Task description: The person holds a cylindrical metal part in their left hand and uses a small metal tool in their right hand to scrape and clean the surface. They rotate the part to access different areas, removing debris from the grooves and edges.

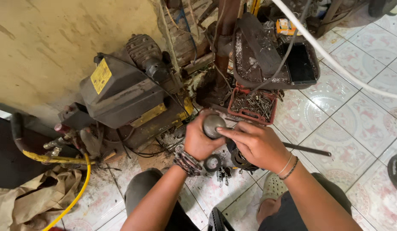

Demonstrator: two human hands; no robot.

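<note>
A round grey metal part sits in the middle of the view, above the tiled floor, and everything else lies around it. The left hand wraps it from the left side, fingers clamped on its body, a beaded bracelet at the wrist. The right hand comes in from the right, its fingers together and pressed on the part's near edge. Just below the part, on the floor, lie a dark rubber ring and a round black housing, mostly hidden under the right hand, with a few small metal bits beside them. To the right of the part a dark metal rod lies flat on the tiles, and beyond it the floor is open toward the right edge. Above the part sits a red tray of nails and screws, with a dark bin of metal scraps behind it. To the left of the part a grimy black and yellow machine stands against the wall, close to the left hand's knuckles, leaving little room on that side. Farther left a yellow hose curves over crumpled brown cloth. A white hose crosses the upper right.
</note>
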